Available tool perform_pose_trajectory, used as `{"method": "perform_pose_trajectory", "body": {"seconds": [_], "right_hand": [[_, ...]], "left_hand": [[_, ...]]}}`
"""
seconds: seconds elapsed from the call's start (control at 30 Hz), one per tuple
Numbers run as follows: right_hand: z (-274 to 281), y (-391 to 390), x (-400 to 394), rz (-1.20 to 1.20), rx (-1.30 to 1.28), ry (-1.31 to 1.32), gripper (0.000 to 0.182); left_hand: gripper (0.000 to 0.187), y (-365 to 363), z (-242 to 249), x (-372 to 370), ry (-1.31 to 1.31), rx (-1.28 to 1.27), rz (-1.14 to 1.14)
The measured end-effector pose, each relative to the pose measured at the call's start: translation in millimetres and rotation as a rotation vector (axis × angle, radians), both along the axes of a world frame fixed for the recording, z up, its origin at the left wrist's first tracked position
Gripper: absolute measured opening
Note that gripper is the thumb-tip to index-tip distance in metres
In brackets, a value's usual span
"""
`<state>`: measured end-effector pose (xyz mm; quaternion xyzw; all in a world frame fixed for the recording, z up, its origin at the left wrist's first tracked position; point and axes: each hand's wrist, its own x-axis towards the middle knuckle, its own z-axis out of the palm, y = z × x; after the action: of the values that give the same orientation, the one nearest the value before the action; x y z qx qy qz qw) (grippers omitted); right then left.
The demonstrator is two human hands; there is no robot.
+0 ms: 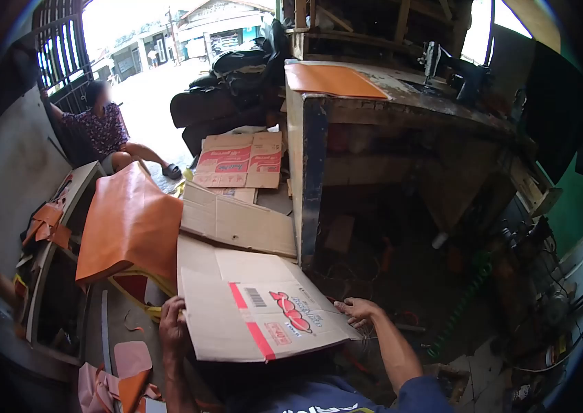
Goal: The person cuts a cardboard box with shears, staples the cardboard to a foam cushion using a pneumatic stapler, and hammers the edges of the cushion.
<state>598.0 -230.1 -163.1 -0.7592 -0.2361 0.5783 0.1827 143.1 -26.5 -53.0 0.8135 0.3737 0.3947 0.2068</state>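
A flattened cardboard box (250,310) with red stripes, a barcode and a red logo lies tilted low in front of me. My left hand (173,323) grips its left edge. On the box's right edge rests my right hand (357,311), fingers curled around the corner. More flattened cardboard (236,220) is stacked just behind it, and another printed box (240,162) leans further back.
A large orange leather sheet (130,224) drapes over a stand at left. A worn wooden workbench (401,103) with an orange sheet (332,80) on top stands at right. A person (102,127) sits at the far left by the open doorway. Leather scraps (126,375) lie at lower left.
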Motion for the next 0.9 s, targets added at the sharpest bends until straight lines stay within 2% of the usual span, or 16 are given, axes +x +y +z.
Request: {"method": "perform_pose_trajectory", "body": {"seconds": [0.07,0.2,0.23,0.27,0.3,0.33,0.37,0.4,0.5,0.53,0.67,0.73,0.77,0.8,0.83,0.9], "right_hand": [[4.0,-1.9,-16.0,0.043,0.11,-0.034,0.097],[-1.1,9.4,-31.6,0.342,0.341,-0.131,0.091],[56.9,5.8,-53.0,0.377,0.343,0.005,0.09],[42.5,4.8,-61.3,0.444,0.374,-0.11,0.088],[-27.0,6.8,-50.9,0.823,1.137,-0.231,0.094],[123.7,0.8,-92.4,0.595,0.404,0.035,0.098],[150.3,2.0,-105.5,0.608,0.399,0.084,0.105],[148.4,3.7,-117.9,0.622,0.756,-0.034,0.106],[194.7,35.1,-159.3,0.515,0.872,0.036,0.109],[179.3,51.3,-173.8,0.477,1.111,0.018,0.108],[181.2,113.9,-204.2,0.504,1.129,0.158,0.099],[154.3,165.7,-198.5,0.329,1.517,0.006,0.097],[152.8,191.0,-189.7,0.215,1.439,0.152,0.101],[171.5,203.3,-181.9,0.134,1.373,0.268,0.102],[172.0,219.8,-177.3,0.026,1.287,0.343,0.106],[172.6,228.7,-168.1,0.157,1.107,0.525,0.11]], "left_hand": [[0.036,3.3,19.8,18.3,-0.026,-0.025,-0.004],[0.03,27.1,59.7,51.1,-0.088,0.054,0.041],[0.026,39.0,70.8,59.5,-0.127,0.163,0.048],[0.021,53.1,80.1,69.6,-0.171,0.268,0.056],[0.013,86.2,84.1,74.0,-0.224,0.497,-0.069],[0.01,88.8,114.3,90.7,-0.124,0.506,0.119],[0.018,86.4,151.4,101.2,-0.309,0.475,-0.05],[0.018,95.0,144.8,92.8,-0.316,0.483,-0.044],[0.022,135.2,171.1,122.8,-0.373,0.542,-0.41],[0.023,146.3,171.1,117.8,-0.383,0.555,-0.531],[0.031,199.2,177.5,96.8,-0.397,0.592,-1.049],[0.035,219.9,185.2,87.7,-0.388,0.613,-1.292],[0.037,221.1,180.7,90.2,-0.383,0.611,-1.406],[0.04,259.3,238.0,125.6,-0.385,0.6,-1.518],[0.042,286.4,263.7,132.8,-0.391,0.59,-1.627],[0.045,326.1,237.6,109.1,-0.378,0.482,-1.789]]}}
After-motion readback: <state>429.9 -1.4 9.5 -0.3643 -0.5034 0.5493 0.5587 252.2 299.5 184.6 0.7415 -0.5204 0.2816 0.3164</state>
